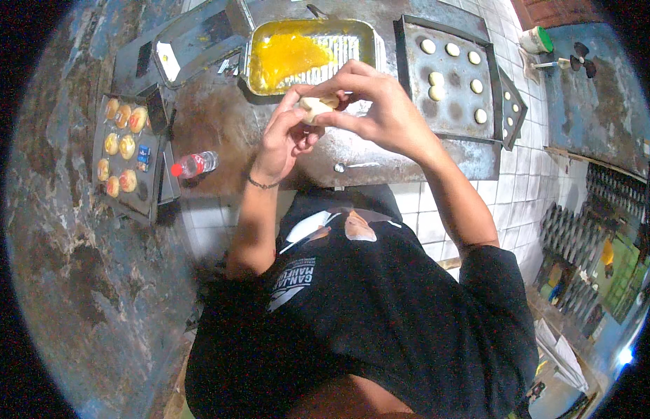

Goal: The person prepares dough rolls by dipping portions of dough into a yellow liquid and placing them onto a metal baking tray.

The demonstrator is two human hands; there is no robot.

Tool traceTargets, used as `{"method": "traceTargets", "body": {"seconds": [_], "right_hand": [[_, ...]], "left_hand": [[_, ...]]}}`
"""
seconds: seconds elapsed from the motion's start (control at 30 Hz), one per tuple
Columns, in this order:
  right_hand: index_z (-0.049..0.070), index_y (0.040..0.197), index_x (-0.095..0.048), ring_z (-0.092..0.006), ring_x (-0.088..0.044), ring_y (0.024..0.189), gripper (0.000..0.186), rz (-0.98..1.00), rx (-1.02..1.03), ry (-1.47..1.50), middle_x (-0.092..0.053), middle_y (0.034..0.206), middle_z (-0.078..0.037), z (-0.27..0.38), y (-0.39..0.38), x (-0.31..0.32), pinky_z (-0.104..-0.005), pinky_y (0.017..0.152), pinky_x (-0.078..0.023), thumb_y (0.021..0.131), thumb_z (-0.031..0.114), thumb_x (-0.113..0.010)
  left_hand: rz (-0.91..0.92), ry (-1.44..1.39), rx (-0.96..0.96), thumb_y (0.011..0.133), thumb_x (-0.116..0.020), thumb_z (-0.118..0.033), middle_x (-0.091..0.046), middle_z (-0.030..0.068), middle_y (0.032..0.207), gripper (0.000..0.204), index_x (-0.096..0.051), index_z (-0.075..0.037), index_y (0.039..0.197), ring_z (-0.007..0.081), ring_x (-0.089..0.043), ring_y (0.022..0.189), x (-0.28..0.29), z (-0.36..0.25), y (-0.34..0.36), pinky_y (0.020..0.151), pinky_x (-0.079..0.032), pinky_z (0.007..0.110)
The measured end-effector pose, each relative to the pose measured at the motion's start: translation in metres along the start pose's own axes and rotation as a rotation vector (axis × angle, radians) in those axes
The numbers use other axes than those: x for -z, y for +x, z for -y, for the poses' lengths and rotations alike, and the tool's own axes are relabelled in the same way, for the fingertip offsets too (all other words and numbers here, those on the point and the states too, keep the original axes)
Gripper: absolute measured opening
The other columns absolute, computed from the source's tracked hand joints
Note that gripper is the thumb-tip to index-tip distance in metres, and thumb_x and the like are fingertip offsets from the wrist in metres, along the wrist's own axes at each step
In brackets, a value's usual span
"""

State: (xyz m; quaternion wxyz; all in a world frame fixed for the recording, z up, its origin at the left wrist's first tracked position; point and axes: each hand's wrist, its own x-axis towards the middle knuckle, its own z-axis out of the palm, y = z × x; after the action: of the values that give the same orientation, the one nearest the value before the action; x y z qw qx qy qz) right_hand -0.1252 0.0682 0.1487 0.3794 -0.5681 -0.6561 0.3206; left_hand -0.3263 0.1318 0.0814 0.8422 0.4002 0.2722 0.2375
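Note:
Above the worktable's front part, I hold a small piece of pale dough [313, 107] between both hands. My left hand [281, 140] grips its left side, thumb up, other fingers curled beneath. My right hand [381, 105] arches over from the right, its thumb and fingers pinching the dough's other side. The fingers partly hide the dough, so its full shape does not show. Just beyond my hands stands a rectangular metal pan [373, 52] with a glossy yellow filling [290, 59] spread over its left part; ridged bare metal shows on the right.
A dark baking tray [450, 108] with several pale dough rounds [476, 86] lies at the right. At far left, another tray [138, 199] carries several baked buns [137, 119]. A red-capped clear bottle [192, 165] lies near the worktable's [220, 126] left front edge.

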Motion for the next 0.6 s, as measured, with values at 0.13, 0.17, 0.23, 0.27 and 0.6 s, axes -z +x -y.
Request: {"method": "traceTargets", "body": {"seconds": [0.13,0.17,0.23,0.27,0.6], "right_hand": [[0.012,0.114,-0.079,-0.0266,-0.071,0.087,0.028,-0.112,-0.009,-0.038,-0.070,0.099,-0.013,-0.001,-0.005,0.002,-0.0364,0.079,-0.056,0.086,0.019,-0.081],[0.012,0.119,-0.076,-0.0278,-0.070,0.091,0.034,-0.134,-0.008,0.011,-0.068,0.104,-0.014,-0.001,-0.005,0.001,-0.0371,0.082,-0.056,0.087,0.020,-0.081],[0.011,0.130,-0.070,-0.0302,-0.068,0.100,0.046,-0.178,-0.003,0.109,-0.065,0.115,-0.017,0.003,-0.004,-0.003,-0.0384,0.088,-0.056,0.087,0.022,-0.081],[0.011,0.136,-0.066,-0.0314,-0.068,0.104,0.052,-0.198,0.000,0.159,-0.064,0.120,-0.018,0.005,-0.004,-0.003,-0.0391,0.090,-0.056,0.087,0.024,-0.081],[0.004,0.112,-0.078,-0.0222,-0.071,0.091,0.029,-0.264,-0.071,0.354,-0.071,0.097,-0.011,-0.031,-0.015,-0.002,-0.0326,0.081,-0.059,0.090,0.023,-0.080]], "left_hand": [[-0.031,0.280,-0.193,0.099,-0.064,-0.033,-0.063,0.0011,0.100,0.046,-0.051,-0.003,0.133,0.0054,-0.058,0.084,-0.007,0.003,0.002,0.067,-0.047,0.020],[-0.080,0.315,-0.236,0.099,-0.065,-0.031,-0.064,0.0020,0.102,0.045,-0.053,-0.002,0.131,0.0069,-0.060,0.087,-0.012,0.006,0.003,0.072,-0.049,0.022],[-0.122,0.311,-0.276,0.098,-0.066,-0.028,-0.065,0.0033,0.105,0.042,-0.055,-0.001,0.129,0.0090,-0.062,0.092,-0.015,0.009,0.006,0.077,-0.051,0.024],[-0.115,0.273,-0.273,0.098,-0.065,-0.027,-0.065,0.0037,0.106,0.040,-0.056,-0.001,0.128,0.0095,-0.062,0.092,-0.014,0.008,0.007,0.078,-0.051,0.024],[-0.145,-0.070,-0.041,0.101,-0.061,-0.026,-0.059,-0.0026,0.085,0.030,-0.060,-0.006,0.123,0.0008,-0.046,0.062,-0.046,-0.024,0.015,0.046,-0.029,0.018]]}}
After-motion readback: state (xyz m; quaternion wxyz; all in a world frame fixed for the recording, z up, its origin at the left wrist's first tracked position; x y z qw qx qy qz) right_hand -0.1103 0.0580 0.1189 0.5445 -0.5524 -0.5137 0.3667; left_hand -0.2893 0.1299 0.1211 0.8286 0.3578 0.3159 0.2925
